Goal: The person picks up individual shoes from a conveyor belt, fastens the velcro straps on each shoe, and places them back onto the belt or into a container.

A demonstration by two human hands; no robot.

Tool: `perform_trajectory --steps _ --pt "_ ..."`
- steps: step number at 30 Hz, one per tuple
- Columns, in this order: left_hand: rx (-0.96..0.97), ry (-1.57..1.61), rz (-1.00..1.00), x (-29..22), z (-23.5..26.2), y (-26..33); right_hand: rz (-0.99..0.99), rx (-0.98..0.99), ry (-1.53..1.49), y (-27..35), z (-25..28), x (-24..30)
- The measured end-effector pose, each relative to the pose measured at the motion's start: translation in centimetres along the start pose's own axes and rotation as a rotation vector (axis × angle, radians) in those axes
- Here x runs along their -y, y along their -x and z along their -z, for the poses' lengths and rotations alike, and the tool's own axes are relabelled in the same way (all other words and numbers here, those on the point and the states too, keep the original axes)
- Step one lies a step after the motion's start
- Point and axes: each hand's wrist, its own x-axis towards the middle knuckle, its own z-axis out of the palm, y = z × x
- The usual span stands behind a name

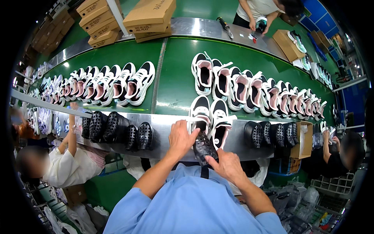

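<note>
Blue shirt front [187,206] nearest; black pitted form [204,148] at the opening of the left shoe [200,107], over the metal ledge [167,134].
Form tilted at the shoe's heel end; depth of entry hidden. Judged risk: fed in askew, it could fold the collar or drag the lining; a weak hold might let the shoe skid. Right hand [228,163] partly closed, thumb and fingers gripping the form's lower end; left hand [181,136] curled along the shoe's side, grasping it, thumb reaching toward the form, contact unclear. Right shoe [219,111] just beside. Outward: spare black forms [257,134] on the ledge, shoe rows [255,91] across the green surface [175,78].
</note>
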Motion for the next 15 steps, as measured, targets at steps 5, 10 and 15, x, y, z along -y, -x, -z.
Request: perform_trajectory --steps 5,10,15 --pt "-0.164 0.0 -0.422 1.7 -3.2 -6.4 0.061 -0.031 0.041 -3.3 0.5 -0.9" --pt "0.053 0.202 -0.417 3.0 -4.9 -6.0 0.084 -0.175 0.146 -7.2 -3.3 -2.6" --pt "0.188 0.456 -0.204 3.8 -3.2 -5.6 0.14 -0.297 0.4 -9.1 -8.4 -1.8"
